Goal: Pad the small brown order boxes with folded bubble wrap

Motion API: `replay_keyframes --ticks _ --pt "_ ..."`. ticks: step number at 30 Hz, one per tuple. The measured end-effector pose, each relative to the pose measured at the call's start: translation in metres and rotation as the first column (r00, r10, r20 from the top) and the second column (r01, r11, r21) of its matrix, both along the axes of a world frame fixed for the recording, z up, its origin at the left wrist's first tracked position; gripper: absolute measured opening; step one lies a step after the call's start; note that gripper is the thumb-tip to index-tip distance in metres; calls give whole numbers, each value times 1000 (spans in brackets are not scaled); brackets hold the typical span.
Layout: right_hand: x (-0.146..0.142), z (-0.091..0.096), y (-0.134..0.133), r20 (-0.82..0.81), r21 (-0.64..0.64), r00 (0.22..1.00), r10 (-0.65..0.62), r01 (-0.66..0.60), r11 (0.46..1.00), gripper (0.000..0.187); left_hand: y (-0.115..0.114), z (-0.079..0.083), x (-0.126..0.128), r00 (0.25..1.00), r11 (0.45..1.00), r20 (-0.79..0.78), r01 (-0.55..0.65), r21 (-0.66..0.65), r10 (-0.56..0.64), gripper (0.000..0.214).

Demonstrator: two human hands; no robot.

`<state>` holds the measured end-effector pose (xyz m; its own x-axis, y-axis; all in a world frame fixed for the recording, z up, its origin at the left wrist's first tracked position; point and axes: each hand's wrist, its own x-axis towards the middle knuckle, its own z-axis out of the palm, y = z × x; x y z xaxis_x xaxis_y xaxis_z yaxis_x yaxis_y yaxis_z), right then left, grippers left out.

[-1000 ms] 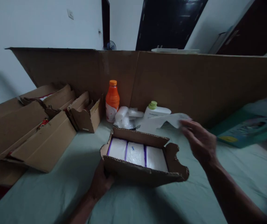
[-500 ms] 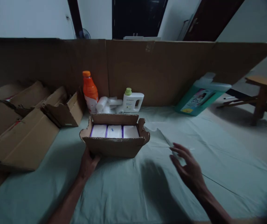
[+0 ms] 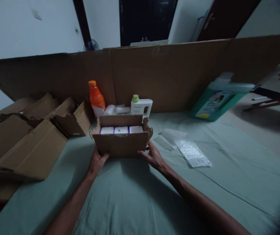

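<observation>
A small open cardboard box (image 3: 120,143) stands in the middle, with three white packs (image 3: 121,130) edged in purple side by side inside it. My left hand (image 3: 97,163) grips its lower left corner, thumb on the front face. On the opposite corner, my right hand (image 3: 153,156) holds the box with its thumb at the front; the other fingers are partly hidden by the box. A clear sheet of bubble wrap (image 3: 193,151) lies on the cloth to the right of my right hand.
Behind the box stand an orange bottle (image 3: 97,99), a bubble-wrapped bundle (image 3: 117,109) and a white jug (image 3: 140,106) with a green cap. A large green jug (image 3: 215,102) leans at right. Several cardboard boxes (image 3: 29,147) fill the left. A cardboard wall (image 3: 166,75) closes the back.
My right hand has left the bubble wrap, which now lies on the cloth, and taken hold of the box's right corner. My left hand stays on the box. The view has shifted slightly.
</observation>
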<state>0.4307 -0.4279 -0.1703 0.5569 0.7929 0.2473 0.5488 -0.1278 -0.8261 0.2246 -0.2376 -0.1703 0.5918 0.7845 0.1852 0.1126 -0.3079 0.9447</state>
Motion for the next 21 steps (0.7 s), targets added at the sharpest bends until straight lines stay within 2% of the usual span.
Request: replay_keyframes --ticks 3,6,8,10,12,13,15,17,19,21 --pt "12 -4 -2 101 13 995 1 -2 1000 59 4 -3 9 1000 1000 23 12 -10 -12 59" --pt "36 -6 -31 335 9 938 -92 95 995 48 -1 -14 -5 994 985 104 52 -163 -35 73" --pt "60 -3 -58 506 -11 836 -212 253 967 43 -10 -26 -26 993 950 112 11 -311 25 86" --pt "88 4 -80 664 -59 689 -290 435 899 50 -23 -37 -48 993 914 68 -60 -401 95 93" --pt "115 12 -93 774 -124 571 -274 562 818 58 -39 -44 -66 992 906 38 -97 -411 123 91" --pt "127 15 -95 803 -161 545 -239 586 794 57 -48 -46 -72 993 913 33 -94 -398 116 88" --pt "143 19 -92 814 -219 556 -172 566 795 45 -64 -49 -80 996 933 5 -82 -352 89 80" --pt "148 24 -87 776 -247 617 -129 486 838 36 -77 -49 -85 997 954 -47 -67 -292 55 71" --pt "140 32 -88 717 -262 692 -87 383 886 36 -86 -46 -91 995 975 -103 -39 -217 17 63" --pt "119 46 -96 644 -287 765 -20 266 920 38 -97 -38 -98 989 994 -147 -1 -108 -15 59"
